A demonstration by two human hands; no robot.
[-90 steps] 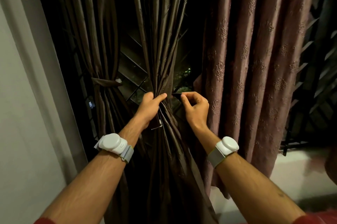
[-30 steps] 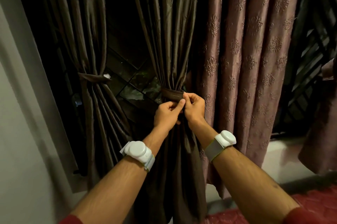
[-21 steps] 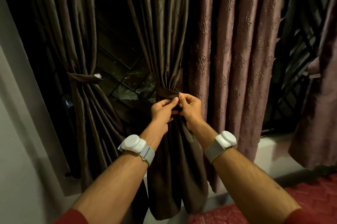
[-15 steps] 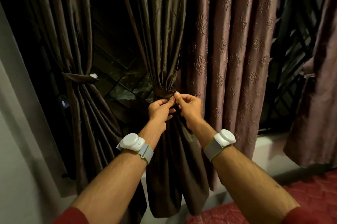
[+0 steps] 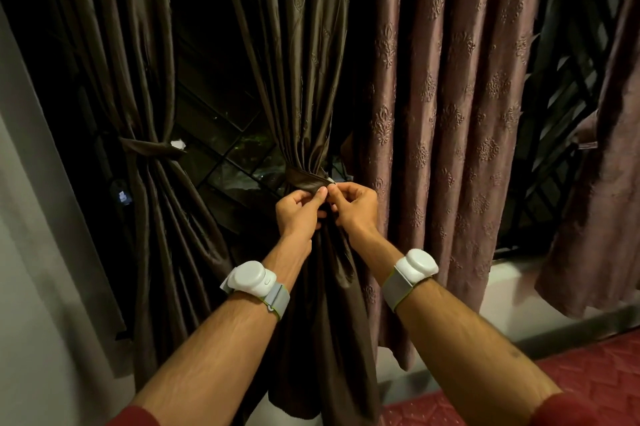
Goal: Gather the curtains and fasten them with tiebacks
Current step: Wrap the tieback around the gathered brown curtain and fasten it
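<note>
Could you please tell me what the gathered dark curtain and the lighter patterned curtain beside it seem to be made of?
Gathered dark curtain: apparently a satin-like woven fabric, judging by the glossy highlights along its folds. Patterned curtain: seemingly a duller mauve fabric with raised floral motifs, perhaps jacquard or embossed; the fibre cannot be told.

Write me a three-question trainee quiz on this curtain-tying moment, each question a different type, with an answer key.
1. True or false: the left dark curtain already has a tieback around it.
2. Multiple choice: where do the left hand and right hand meet?
A. on the patterned curtain
B. at the tieback band on the middle dark curtain
C. on the window ledge
3. Fill in: each wrist carries a white ____ on a grey strap.

Key
1. True.
2. B; both hands pinch the band's ends at its right side.
3. Device: left wrist device, right wrist device.
</note>
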